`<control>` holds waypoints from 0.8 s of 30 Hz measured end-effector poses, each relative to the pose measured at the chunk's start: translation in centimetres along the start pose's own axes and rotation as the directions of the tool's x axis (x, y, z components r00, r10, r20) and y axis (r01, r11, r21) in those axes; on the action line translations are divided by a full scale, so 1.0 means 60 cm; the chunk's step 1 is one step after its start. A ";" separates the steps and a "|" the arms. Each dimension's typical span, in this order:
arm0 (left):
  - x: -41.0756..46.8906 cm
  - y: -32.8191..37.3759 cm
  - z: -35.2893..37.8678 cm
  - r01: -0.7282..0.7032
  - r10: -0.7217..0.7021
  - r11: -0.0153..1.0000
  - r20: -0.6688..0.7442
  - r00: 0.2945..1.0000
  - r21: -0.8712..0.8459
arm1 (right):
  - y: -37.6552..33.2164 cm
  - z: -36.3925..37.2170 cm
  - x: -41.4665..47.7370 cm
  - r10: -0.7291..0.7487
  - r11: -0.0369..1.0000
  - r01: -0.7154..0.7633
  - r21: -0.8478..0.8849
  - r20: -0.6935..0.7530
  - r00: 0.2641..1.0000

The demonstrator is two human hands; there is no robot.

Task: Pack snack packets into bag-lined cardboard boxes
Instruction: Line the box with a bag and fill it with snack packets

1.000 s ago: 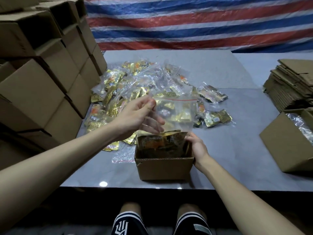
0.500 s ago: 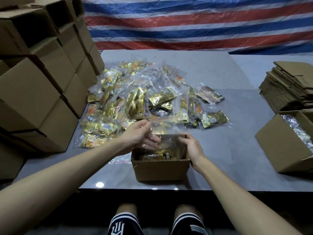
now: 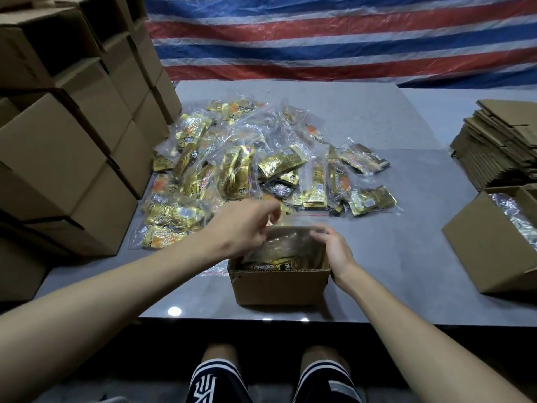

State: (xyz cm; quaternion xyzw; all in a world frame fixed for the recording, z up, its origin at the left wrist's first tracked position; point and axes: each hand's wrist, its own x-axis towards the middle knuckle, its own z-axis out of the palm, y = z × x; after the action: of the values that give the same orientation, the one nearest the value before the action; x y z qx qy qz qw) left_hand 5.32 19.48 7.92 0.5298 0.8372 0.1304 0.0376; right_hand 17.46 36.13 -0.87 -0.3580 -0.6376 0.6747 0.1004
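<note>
Lowered further, packet bag (image 3: 290, 245) sits inside box (image 3: 279, 289) at the front edge of the worktop (image 3: 406, 257); left hand (image 3: 244, 225) pinches its top, right hand (image 3: 334, 251) grips its side, tucking it flat.

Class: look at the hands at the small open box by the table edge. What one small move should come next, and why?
Probably fold the top of the clear bag down into the small box. The left hand and right hand both hold the bag's mouth, gold packets already lie low inside, yet the bag's top stands above the box rim.
</note>
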 end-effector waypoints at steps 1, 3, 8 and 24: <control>-0.004 0.006 -0.002 -0.060 0.058 0.997 0.055 0.997 0.041 | -0.001 0.000 0.000 -0.009 1.000 0.009 0.003 0.001 1.000; -0.011 0.018 -0.006 -0.161 0.146 0.983 0.146 0.978 0.092 | -0.004 -0.001 -0.001 -0.016 1.000 0.016 0.014 0.009 1.000; -0.009 0.035 0.016 -0.185 0.151 0.970 0.203 0.967 0.157 | -0.006 -0.005 -0.001 0.020 0.998 -0.021 0.064 0.028 0.999; 0.003 0.041 0.084 -0.331 0.301 0.868 0.137 0.944 0.371 | 0.001 -0.002 0.001 0.005 0.995 -0.007 0.103 0.015 1.000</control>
State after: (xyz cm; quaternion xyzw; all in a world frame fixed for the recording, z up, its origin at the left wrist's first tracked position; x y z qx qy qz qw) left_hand 8.38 21.55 3.74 0.6609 0.7462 -0.0538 -0.0590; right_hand 17.49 36.28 -0.93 -0.3491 -0.6017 0.7096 0.1119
